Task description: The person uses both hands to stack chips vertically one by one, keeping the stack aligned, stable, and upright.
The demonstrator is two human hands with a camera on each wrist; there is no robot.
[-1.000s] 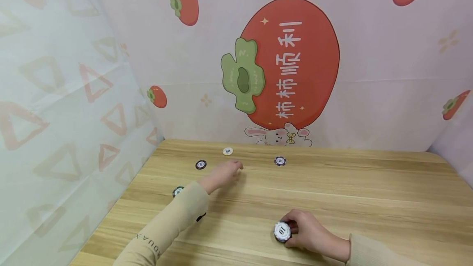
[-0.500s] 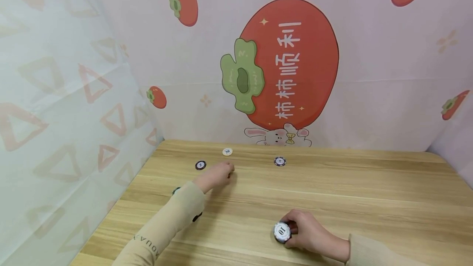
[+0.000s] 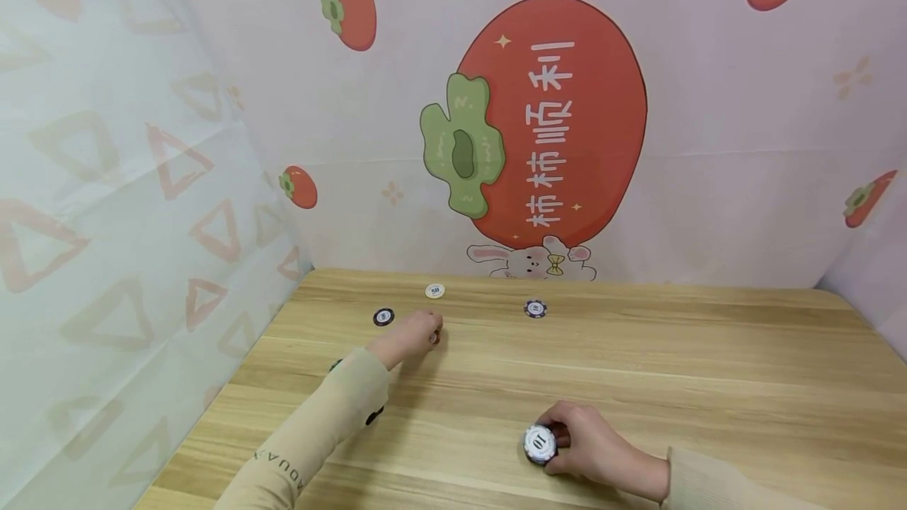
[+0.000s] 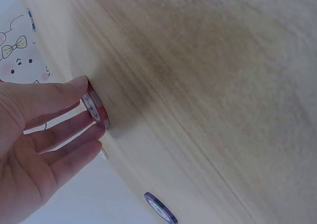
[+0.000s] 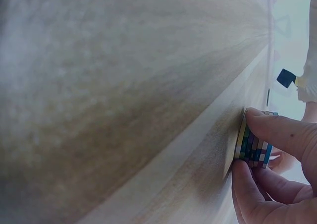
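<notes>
1. At far left, a pale side cloth (image 3: 106, 203) with triangle prints hangs well apart from the chip stack (image 3: 540, 444), which stands on a wooden table (image 3: 673, 392).
2. A beige left sleeve (image 3: 319, 423), with lettering and a black tab, extends from the lower edge, left of the stack.
3. Left of the stack and farther back, a green chip (image 3: 336, 364) shows only a sliver — the sleeve covers the rest.
4. Beyond it, left of and behind the stack, a dark chip (image 3: 383, 317) lies flat.
5. The left hand (image 3: 411, 337) is behind the stack, to its left, pinching a red chip (image 4: 97, 110) with thumb on one edge and fingers on the opposite edge. Whether that chip touches the wood, I cannot tell.
6. Well behind the stack, slightly left, lies a white chip (image 3: 435, 290) marked 50.
7. Almost straight behind the stack, well apart, lies a blue chip (image 3: 535, 308) marked 10.
8. The stack is upright; its white top chip reads 10, its side shows many-coloured layers.
9. Touching the stack's right side, the right hand (image 3: 595, 451) grips it — thumb and fingers on opposite sides.
</notes>
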